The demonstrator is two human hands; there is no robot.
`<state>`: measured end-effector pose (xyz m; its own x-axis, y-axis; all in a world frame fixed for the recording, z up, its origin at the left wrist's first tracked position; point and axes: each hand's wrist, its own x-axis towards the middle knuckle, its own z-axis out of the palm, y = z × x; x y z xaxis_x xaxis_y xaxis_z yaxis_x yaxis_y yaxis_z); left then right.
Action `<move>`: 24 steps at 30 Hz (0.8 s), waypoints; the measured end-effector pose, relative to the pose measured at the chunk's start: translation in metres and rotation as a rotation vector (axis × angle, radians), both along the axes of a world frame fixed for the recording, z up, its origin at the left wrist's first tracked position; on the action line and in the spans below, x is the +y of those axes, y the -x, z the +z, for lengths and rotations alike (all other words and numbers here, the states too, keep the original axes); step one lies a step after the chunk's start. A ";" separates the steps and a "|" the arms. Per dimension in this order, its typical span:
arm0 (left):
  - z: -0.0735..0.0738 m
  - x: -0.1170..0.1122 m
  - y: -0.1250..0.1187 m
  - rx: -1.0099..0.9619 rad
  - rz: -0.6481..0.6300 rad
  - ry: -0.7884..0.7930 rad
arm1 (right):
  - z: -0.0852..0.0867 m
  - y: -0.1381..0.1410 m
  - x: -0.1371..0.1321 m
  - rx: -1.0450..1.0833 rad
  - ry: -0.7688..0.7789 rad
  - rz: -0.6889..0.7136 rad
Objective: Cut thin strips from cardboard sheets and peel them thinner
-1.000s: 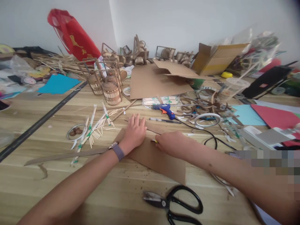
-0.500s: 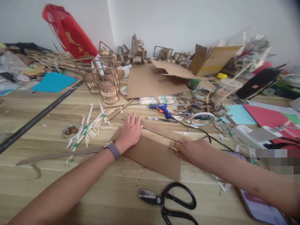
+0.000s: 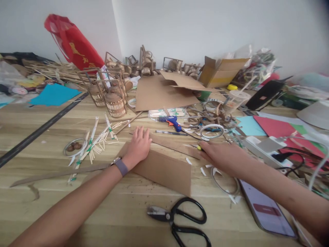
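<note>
My left hand [image 3: 138, 144] lies flat on a brown cardboard piece [image 3: 167, 171], fingers stretched forward. A narrow cardboard strip [image 3: 169, 144] lies along the piece's far edge, with a thin gap between them. In my right hand [image 3: 216, 154], closed, is a yellow utility knife [image 3: 199, 148]; its blade points left over the strip's right end. Most of the knife's handle is hidden by my fingers. Black-handled scissors [image 3: 177, 216] lie on the table nearer to me, blades pointing left.
Beyond the hands lie a blue glue gun [image 3: 172, 122], a pen [image 3: 171, 132] and a larger cardboard sheet [image 3: 154, 92]. Thin wooden sticks [image 3: 99, 144] are scattered at left. A phone [image 3: 267, 209] lies under my right forearm, near a power strip [image 3: 264, 151].
My right hand and the knife have moved away from the cardboard piece's right edge, up toward the strip. My left hand stays pressed on the cardboard. The view has shifted slightly.
</note>
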<state>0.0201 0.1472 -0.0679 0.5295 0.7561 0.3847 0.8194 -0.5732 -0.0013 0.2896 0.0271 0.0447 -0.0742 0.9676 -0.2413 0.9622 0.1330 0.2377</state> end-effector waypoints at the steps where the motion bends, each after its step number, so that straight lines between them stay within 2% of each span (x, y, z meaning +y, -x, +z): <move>1: 0.000 0.000 0.000 -0.002 -0.002 -0.006 | -0.006 0.005 0.007 -0.011 -0.013 -0.003; 4: 0.001 0.001 0.002 -0.016 -0.002 -0.016 | -0.024 0.017 0.023 -0.040 -0.051 -0.039; 7: 0.002 0.000 0.003 -0.033 -0.010 -0.013 | -0.027 0.025 0.022 -0.048 -0.096 -0.050; 10: 0.003 0.000 0.002 -0.055 -0.024 -0.001 | -0.014 0.041 -0.010 -0.011 -0.105 0.016; 12: 0.003 0.000 0.002 -0.075 -0.030 0.010 | -0.012 0.057 -0.044 0.063 0.002 0.134; 14: 0.003 0.001 0.002 -0.097 -0.035 0.026 | -0.022 0.073 -0.079 0.146 0.113 0.248; 17: 0.006 0.002 0.003 -0.128 -0.052 0.064 | -0.051 0.086 -0.116 0.171 0.050 0.290; 20: 0.010 0.003 0.010 -0.155 -0.091 0.112 | -0.064 0.083 -0.130 0.291 0.002 0.326; 22: 0.014 0.004 0.018 -0.152 -0.148 0.159 | -0.056 0.073 -0.131 0.419 0.021 0.293; 24: 0.020 0.004 0.028 -0.118 -0.231 0.215 | -0.041 0.060 -0.124 0.527 0.043 0.181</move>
<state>-0.0077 0.1511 -0.0475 0.6577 0.6916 0.2985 0.6550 -0.7208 0.2268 0.2297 -0.0965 0.0041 -0.3596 0.9182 -0.1661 0.9104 0.3061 -0.2783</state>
